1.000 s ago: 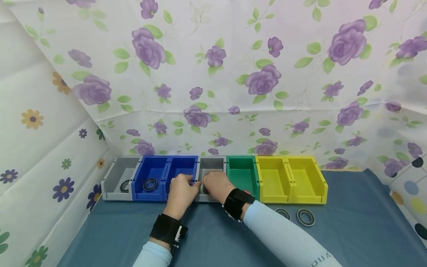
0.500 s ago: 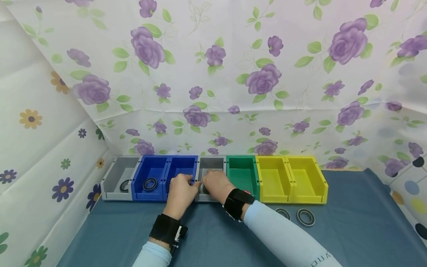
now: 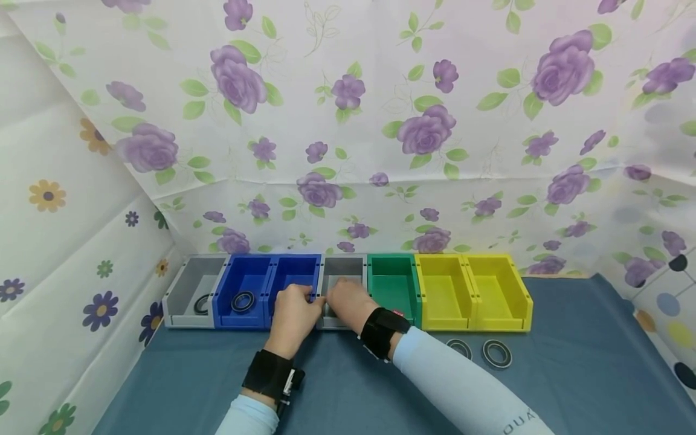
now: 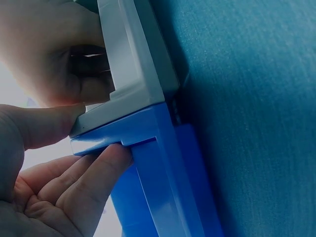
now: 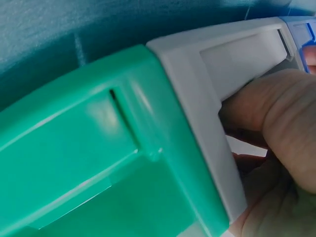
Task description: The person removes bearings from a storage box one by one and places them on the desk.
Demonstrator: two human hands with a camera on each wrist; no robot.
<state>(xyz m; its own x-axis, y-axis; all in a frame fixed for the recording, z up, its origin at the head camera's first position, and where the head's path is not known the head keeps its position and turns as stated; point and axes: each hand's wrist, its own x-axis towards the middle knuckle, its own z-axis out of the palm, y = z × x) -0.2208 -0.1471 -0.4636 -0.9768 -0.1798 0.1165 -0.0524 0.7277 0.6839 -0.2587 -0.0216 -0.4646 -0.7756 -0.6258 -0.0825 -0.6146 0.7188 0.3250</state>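
In the head view my left hand [image 3: 296, 311] is at the front of the right-hand blue storage bin [image 3: 296, 272], where it meets the middle grey storage bin [image 3: 345, 266]. My left thumb [image 4: 49, 126] lies on the grey wall and my left fingers [image 4: 98, 177] on the blue one, pinching the two adjoining walls together. My right hand [image 3: 350, 302] reaches down into the grey bin with bent fingers. In the right wrist view its thumb [image 5: 247, 111] is inside the bin, close to the front wall; the fingertips are hidden, and I cannot tell whether they hold anything.
The bins stand in one row: a green bin [image 3: 393, 287] and two yellow bins [image 3: 443, 290] to the right, another blue bin [image 3: 250, 275] and a grey bin [image 3: 198, 278] to the left. Bearings [image 3: 234, 302] lie in those two. Two more bearings [image 3: 486, 355] lie on the blue cloth [image 3: 348, 393].
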